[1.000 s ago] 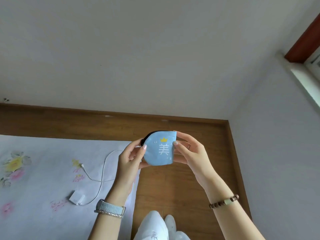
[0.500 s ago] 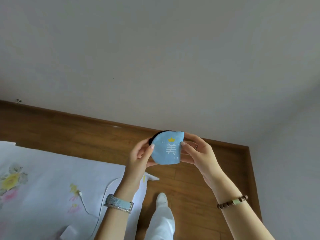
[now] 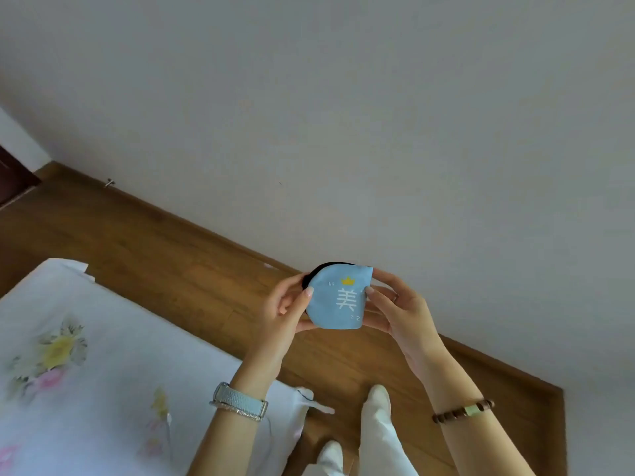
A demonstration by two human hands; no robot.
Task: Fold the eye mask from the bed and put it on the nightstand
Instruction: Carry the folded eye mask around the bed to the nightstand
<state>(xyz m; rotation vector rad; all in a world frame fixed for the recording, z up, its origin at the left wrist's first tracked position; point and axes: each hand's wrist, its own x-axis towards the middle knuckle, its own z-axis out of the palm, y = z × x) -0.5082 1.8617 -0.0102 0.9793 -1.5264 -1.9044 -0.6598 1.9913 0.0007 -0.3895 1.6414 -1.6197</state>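
A light-blue eye mask [image 3: 338, 298] with a yellow crown, white lettering and a black strap along its top is folded in half and held up in the air over the wooden floor. My left hand [image 3: 287, 310] pinches its left edge between thumb and fingers. Its right edge is gripped by my right hand [image 3: 395, 309]. The bed [image 3: 103, 372], covered by a white floral sheet, fills the lower left. No nightstand appears in this view.
Brown wooden floor [image 3: 171, 262] runs between the bed and a plain white wall [image 3: 343, 132]. A dark door edge [image 3: 13, 180] shows at the far left. My white-trousered legs and feet [image 3: 376, 438] stand beside the bed's corner.
The view has swung left and tilted: the window and room corner are gone, the white cable and charger on the bed have left view. Both hands still hold the folded mask.
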